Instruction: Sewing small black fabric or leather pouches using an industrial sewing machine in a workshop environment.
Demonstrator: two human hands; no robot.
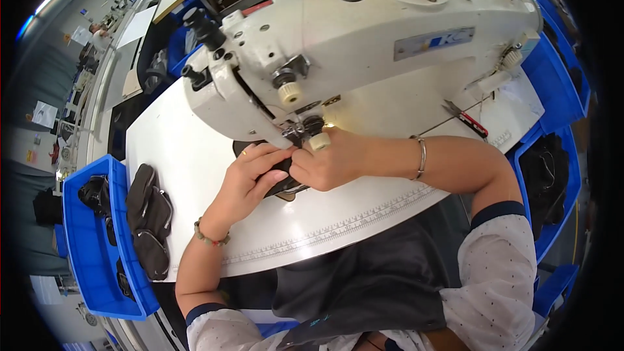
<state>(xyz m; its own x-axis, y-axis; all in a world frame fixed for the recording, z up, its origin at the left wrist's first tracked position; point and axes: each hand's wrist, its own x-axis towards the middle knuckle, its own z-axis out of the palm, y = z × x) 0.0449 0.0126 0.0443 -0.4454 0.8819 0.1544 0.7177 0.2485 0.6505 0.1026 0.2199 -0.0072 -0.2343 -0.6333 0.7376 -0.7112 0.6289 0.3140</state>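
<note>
A small black fabric piece [279,186] lies under the head of a white sewing machine [364,32], mostly covered by my hands. My left hand [249,179] holds it from the left, fingers bent over it and thumb on its near part. From the right, my right hand [333,161] grips the same piece with curled fingers, close by the needle area. The fingertips of both hands almost meet there. The needle and the far part of the fabric are hidden.
Dark sewn pouches [148,221] lie at the table's left edge, beside a blue bin [120,221] of black pieces. Red-and-black snips [469,120] rest right of the machine. Another blue bin [575,188] with black fabric stands at right. A printed ruler [338,226] follows the table's near edge.
</note>
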